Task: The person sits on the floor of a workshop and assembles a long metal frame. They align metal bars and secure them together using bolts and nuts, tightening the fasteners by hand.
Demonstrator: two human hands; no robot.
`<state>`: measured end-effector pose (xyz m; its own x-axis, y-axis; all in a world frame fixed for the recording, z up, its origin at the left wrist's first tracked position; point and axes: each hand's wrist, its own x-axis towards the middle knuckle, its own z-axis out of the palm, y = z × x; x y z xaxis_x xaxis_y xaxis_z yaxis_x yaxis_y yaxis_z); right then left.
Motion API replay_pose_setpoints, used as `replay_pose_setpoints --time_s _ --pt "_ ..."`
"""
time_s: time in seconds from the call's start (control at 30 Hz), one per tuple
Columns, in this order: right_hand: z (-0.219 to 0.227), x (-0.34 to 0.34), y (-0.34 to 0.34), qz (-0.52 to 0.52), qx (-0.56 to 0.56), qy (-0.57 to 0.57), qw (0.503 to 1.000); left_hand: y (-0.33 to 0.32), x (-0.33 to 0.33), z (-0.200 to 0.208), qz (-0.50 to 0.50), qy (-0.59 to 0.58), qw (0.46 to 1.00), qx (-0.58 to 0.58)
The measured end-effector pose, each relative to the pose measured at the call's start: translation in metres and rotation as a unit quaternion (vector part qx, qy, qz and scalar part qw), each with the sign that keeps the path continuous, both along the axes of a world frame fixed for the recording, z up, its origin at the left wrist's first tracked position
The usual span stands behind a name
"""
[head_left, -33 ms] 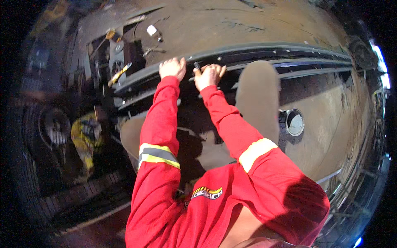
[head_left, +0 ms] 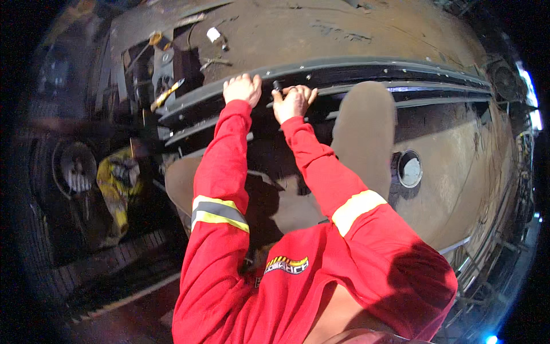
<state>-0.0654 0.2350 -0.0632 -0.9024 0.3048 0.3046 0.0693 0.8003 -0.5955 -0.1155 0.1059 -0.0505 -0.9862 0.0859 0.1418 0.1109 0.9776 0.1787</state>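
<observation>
Long dark metal beams (head_left: 355, 67) run side by side across the view in front of me, with bolts or holes along them. My left hand (head_left: 242, 90) is closed over the far beam's edge, its fingers curled across the top. A little to the right, my right hand (head_left: 293, 104) is closed around a small black cylindrical piece (head_left: 278, 86) whose end sticks up beside the thumb. Its lower part is hidden in the fist, so I cannot tell its kind. Both hands are in red sleeves with reflective bands.
A paintbrush (head_left: 167, 96) with a yellow handle lies at the beams' left end. Beyond are a small white container (head_left: 213, 35) and a roll of tape (head_left: 159, 40). My knee (head_left: 366, 120) rises by the right hand. A round can (head_left: 409, 169) stands right; yellow cloth (head_left: 117, 183) lies left.
The whole view has shifted slightly. Relative to the beams, both hands stay in about the same place, and the black piece shows a little more above my right hand.
</observation>
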Motion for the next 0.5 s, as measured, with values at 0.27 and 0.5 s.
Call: replay_pose_setpoints --time_s 0.27,0.5 --pt "-0.014 0.0 -0.001 -0.002 -0.008 0.083 0.997 0.001 0.006 0.001 0.04 0.036 0.999 0.004" --pt "-0.018 -0.002 -0.003 0.002 -0.02 0.121 0.992 0.001 0.006 -0.002 0.032 0.056 0.998 0.011"
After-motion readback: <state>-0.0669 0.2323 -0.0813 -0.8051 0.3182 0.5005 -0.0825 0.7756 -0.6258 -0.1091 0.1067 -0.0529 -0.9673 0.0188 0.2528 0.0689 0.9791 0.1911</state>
